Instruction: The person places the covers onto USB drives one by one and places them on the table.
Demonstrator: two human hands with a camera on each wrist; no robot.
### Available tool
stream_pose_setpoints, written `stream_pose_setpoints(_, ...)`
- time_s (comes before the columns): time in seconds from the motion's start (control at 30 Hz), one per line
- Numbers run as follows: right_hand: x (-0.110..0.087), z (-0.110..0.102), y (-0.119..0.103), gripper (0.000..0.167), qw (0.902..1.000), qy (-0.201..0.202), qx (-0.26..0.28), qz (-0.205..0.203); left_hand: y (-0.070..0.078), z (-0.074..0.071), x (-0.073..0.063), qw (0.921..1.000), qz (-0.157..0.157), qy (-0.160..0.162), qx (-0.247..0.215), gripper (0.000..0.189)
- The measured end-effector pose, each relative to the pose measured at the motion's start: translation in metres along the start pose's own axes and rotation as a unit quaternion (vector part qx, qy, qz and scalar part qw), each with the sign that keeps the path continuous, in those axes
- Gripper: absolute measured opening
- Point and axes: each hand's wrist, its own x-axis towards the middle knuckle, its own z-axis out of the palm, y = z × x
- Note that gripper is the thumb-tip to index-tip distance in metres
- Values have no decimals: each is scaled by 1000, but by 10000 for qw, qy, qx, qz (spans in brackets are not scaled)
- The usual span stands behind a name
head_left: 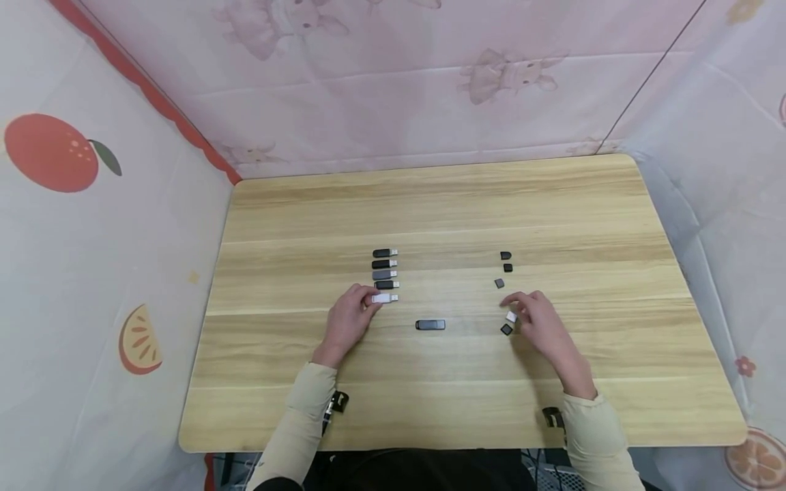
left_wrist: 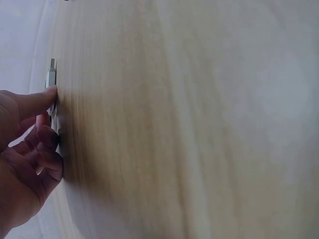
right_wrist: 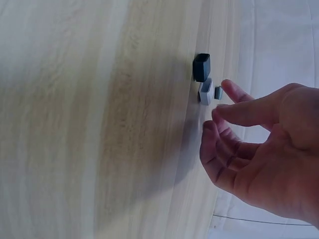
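Note:
My left hand (head_left: 350, 319) pinches a white USB stick (head_left: 385, 298) by its rear end, with the metal plug pointing right; the left wrist view shows the thumb (left_wrist: 42, 102) against the stick's side. Above it, several dark USB sticks (head_left: 385, 264) lie in a column, plugs also to the right. My right hand (head_left: 542, 324) hovers beside the loose caps, fingers loosely bent and holding nothing. Closest to it are a white cap (head_left: 512, 316) and a black cap (head_left: 506, 329), seen in the right wrist view as a white cap (right_wrist: 206, 92) next to a black cap (right_wrist: 201, 67).
Two black caps, upper (head_left: 505, 255) and lower (head_left: 507, 267), and a grey cap (head_left: 499, 283) lie farther back on the right. Between the hands lies a dark grey USB stick (head_left: 430, 324). All rest on a wood-grain table (head_left: 430, 211) with fabric hangings around it.

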Motion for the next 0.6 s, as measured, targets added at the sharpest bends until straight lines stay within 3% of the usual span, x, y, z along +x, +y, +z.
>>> stream_pose_setpoints(0.13, -1, 0, 5, 60, 9999, -59, 24, -108, 1, -1, 0, 10000, -33, -9, 13, 24)
stream_pose_setpoints(0.6, -1, 4, 6, 27, 9998, -214, 28, 51, 0, 0, -2, 10000, 14, 9, -29, 25)
